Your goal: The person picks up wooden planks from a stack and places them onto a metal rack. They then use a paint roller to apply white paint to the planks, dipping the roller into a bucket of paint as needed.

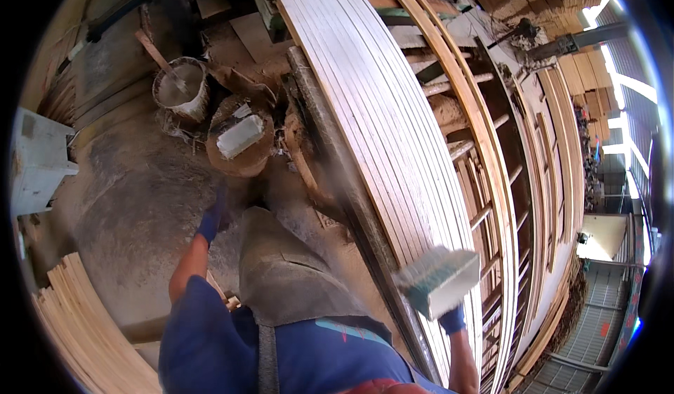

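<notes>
One gloved right hand [453,319] is clamped on a pale block [455,285] just ahead of it, over whitened boards [382,106]; well leftward hangs the left hand [212,220], its grip too blurred to tell.

A matt blue cloth glove covers my right hand [453,319], which grips a pale, greenish-sided rectangular block [453,285]; its end face looks flat and dull, its streaky side too blurred to name the material. The long, narrow, white-coated wooden strips [379,113] have a thin, streaky finish with a pale sheen. Along the surface's left edge, the dark rail [330,127] is rough and crusted. My heavy grey-brown apron [295,274] looks matt and stiff. The round pale bucket [193,109] is caked, its flat brown wooden stick [152,50] unpolished. The grey floor [140,176] looks dusty and matt.
</notes>
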A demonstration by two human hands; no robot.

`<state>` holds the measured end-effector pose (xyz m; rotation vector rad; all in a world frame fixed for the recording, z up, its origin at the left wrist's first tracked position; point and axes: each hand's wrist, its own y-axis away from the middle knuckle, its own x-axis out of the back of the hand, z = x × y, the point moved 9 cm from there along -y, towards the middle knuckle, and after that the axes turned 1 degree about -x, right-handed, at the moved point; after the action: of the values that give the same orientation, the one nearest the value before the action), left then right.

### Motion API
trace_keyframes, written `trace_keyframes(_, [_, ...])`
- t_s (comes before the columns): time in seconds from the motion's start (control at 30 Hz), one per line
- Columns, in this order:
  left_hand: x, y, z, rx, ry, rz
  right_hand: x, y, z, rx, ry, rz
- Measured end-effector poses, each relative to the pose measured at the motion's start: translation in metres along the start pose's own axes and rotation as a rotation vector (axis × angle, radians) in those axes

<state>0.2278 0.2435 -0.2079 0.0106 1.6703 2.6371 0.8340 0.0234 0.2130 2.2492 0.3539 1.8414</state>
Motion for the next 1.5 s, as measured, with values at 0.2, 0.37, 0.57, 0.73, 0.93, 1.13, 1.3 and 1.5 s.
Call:
trace_keyframes(0.2, [0.062, 0.023, -0.091, 0.151, 0.128, 0.073, 0.015, -0.003, 0.011, -0.403, -0.027, -0.07])
trace_keyframes(0.37, [0.095, 0.004, -0.038, 0.051, 0.174, 0.006, 0.06, -0.188, -0.059, -0.009, 0.057, 0.29])
trace_keyframes(0.57, [0.176, -0.003, 0.039, -0.167, 0.122, 0.022, 0.097, -0.531, -0.177, 0.035, 0.196, 0.33])
trace_keyframes(0.73, [0.268, -0.029, 0.028, 0.026, 0.301, 0.045, 0.128, -0.717, -0.261, -0.295, -0.453, 0.275])
trace_keyframes(0.93, [0.34, -0.035, -0.002, 0.039, 0.396, 0.112, 0.137, -0.714, -0.323, -0.235, -0.992, 0.326])
trace_keyframes(1.13, [0.329, -0.012, 0.0, 0.169, 0.318, 0.099, 0.09, -0.573, -0.365, 0.223, -0.712, 0.493])
trace_keyframes(1.3, [0.278, 0.004, 0.039, -0.007, 0.237, 0.0, -0.096, -0.54, -0.351, -0.014, -0.866, 0.139])
trace_keyframes(1.5, [0.278, 0.05, -0.05, 0.138, 0.27, 0.122, -0.25, -0.565, -0.33, 0.122, -0.214, 0.058])
